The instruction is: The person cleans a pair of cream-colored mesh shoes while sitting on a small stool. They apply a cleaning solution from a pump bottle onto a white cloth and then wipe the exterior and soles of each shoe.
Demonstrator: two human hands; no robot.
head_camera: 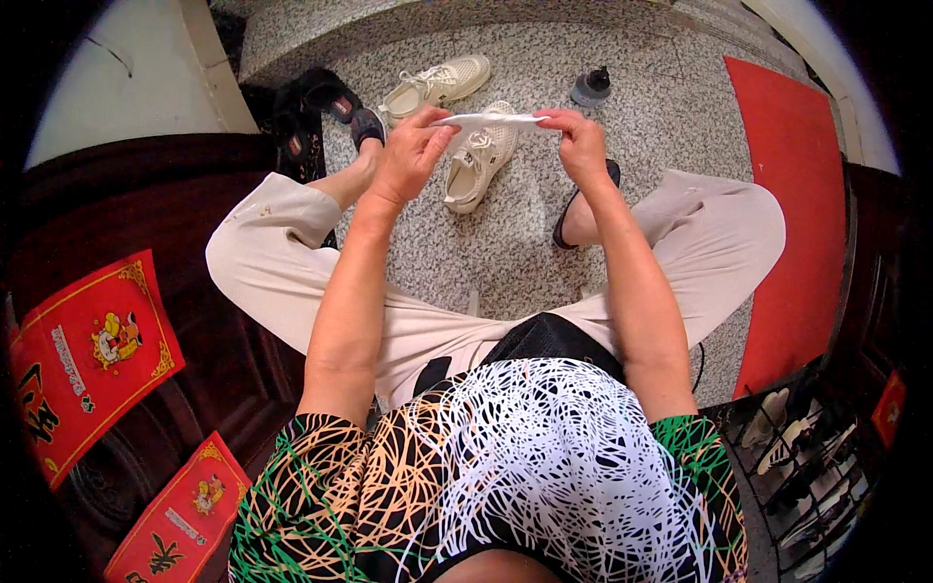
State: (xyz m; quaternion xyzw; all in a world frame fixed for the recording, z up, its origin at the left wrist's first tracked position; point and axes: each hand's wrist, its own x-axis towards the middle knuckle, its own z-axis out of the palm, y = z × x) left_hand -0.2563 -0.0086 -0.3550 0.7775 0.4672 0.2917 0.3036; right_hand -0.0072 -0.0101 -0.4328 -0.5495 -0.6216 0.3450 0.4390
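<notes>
A thin white strip, perhaps cloth or folded tissue (496, 119), is stretched between my two hands. My left hand (414, 151) pinches its left end and my right hand (582, 146) pinches the right end, thumb and fingers closed on it. Beneath the strip, a beige mesh lace-up shoe (466, 181) stands on the speckled floor, its toe partly hidden by the strip. The matching shoe (455, 79) lies farther off, behind my left hand. A small dark bottle with a black top (591, 89) stands beyond my right hand.
Black slippers (329, 98) sit at the upper left, near my left foot. A red mat (794, 240) runs along the right side. A rack of shoes (802, 466) stands at the lower right. Dark wooden doors with red paper hangings (102, 357) are at the left. A stone step (328, 36) borders the floor ahead.
</notes>
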